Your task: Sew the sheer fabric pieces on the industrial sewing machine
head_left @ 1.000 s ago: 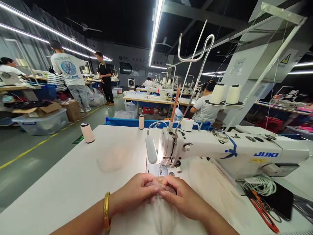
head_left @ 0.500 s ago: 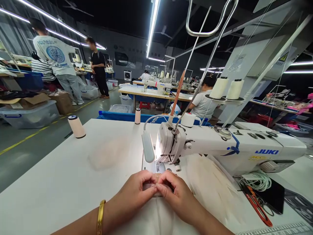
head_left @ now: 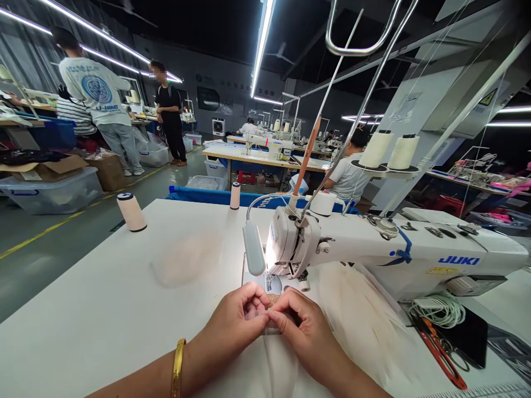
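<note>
My left hand [head_left: 238, 318] and my right hand [head_left: 301, 323] meet fingertip to fingertip just in front of the sewing machine [head_left: 294, 240]. Both are closed in a pinch on a thin, pale sheer fabric [head_left: 279, 365], which hangs from them toward me over the table edge. Its upper part is mostly hidden by my fingers. The lit needle area and presser foot [head_left: 269, 283] lie right beyond my fingertips. More sheer pale fabric [head_left: 352, 315] is heaped to the right of my right hand, under the machine arm.
On the white table [head_left: 103, 309] stand a peach thread cone [head_left: 131, 213] and a smaller spool [head_left: 235, 196]. A faint sheer piece [head_left: 186, 260] lies at left. Red-handled scissors [head_left: 442, 356], a coiled white cable [head_left: 442, 309] and a black phone-like slab [head_left: 475, 337] lie at right. Other people stand and sit behind.
The view has shifted slightly, so the machine sits a little further right. My hands stay together on the fabric, with the left fingers curled slightly differently.
</note>
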A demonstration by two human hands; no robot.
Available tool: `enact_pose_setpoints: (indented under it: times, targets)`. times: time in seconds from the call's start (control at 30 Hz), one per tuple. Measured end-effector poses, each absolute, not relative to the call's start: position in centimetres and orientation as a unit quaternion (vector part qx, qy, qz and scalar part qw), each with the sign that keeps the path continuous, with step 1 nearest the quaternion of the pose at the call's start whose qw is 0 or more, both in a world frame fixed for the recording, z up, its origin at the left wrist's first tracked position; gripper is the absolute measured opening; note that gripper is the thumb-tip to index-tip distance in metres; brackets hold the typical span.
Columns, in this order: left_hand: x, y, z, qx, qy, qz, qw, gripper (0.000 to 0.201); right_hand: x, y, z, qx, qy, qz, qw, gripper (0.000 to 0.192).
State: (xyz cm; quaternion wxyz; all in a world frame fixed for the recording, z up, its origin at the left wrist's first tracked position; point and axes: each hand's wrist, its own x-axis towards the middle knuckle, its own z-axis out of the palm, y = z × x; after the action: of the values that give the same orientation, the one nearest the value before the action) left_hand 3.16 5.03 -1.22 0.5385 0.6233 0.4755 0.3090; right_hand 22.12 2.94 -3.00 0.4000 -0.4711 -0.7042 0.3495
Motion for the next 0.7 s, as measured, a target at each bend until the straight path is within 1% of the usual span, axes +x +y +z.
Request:
enact_pose_setpoints:
  times: [0.1, 0.27, 0.43, 0.7]
  targets:
    - [3.12, 5.03, -1.1, 0.63, 0.471, 0.299, 0.54, 0.021, 22.2, 2.97, -3.15, -0.469, -0.71, 0.336, 0.403, 0.024]
    - [2.99, 4.97, -1.32, 0.634, 0.469, 0.326, 0.521, 0.017, 22.24, 2.87, -3.36, -0.467, -0.718, 0.318, 0.406, 0.025]
    - [2.96, 5.07, -1.56, 0.632, 0.476, 0.32, 0.521, 0.021, 22.26, 2.96, -3.44, -0.451, -0.73, 0.299, 0.418, 0.023]
    - [3.04, 4.99, -1.39, 0.628, 0.465, 0.321, 0.536, 0.017, 22.23, 2.9, -3.3, -0.468, -0.731, 0.29, 0.402, 0.026]
